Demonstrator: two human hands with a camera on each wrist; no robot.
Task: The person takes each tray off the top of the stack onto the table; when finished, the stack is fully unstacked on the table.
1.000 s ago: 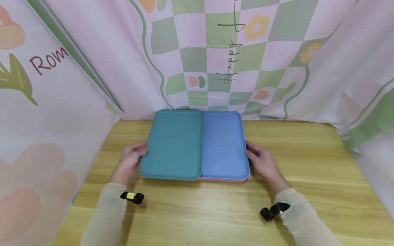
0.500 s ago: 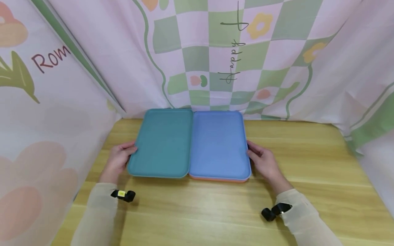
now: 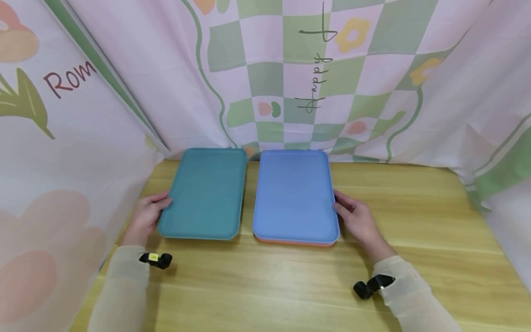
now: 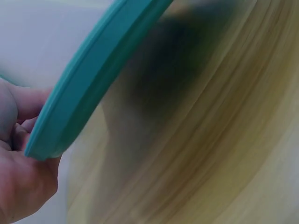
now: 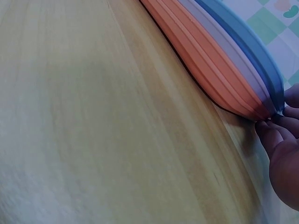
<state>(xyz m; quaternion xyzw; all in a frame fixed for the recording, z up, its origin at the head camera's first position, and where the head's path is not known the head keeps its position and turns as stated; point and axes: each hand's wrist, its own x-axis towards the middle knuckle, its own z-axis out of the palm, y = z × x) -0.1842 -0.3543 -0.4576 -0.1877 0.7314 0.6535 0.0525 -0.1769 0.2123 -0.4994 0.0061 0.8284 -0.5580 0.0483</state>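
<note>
My left hand (image 3: pixel 144 216) grips the left edge of a teal rectangular tray (image 3: pixel 204 193), thumb on top and fingers under the rim. In the left wrist view the teal tray (image 4: pixel 88 79) is held clear of the wooden table, its shadow below. To its right lies a stack of trays, a blue tray (image 3: pixel 296 196) uppermost. The right wrist view shows a lilac tray (image 5: pixel 224 42) beneath the blue one and orange trays (image 5: pixel 201 60) at the bottom. My right hand (image 3: pixel 356 221) holds the stack's right edge, thumb at the blue rim and fingers lower down.
The wooden table (image 3: pixel 257 290) meets a patterned curtain (image 3: pixel 265 78) right behind the trays. Another printed cloth (image 3: pixel 83 152) closes off the left side. A strip of table shows between the teal tray and the stack.
My left hand has moved the teal tray left, from overlapping the blue tray to a gap beside it. The right hand and the stack have stayed nearly in place.
</note>
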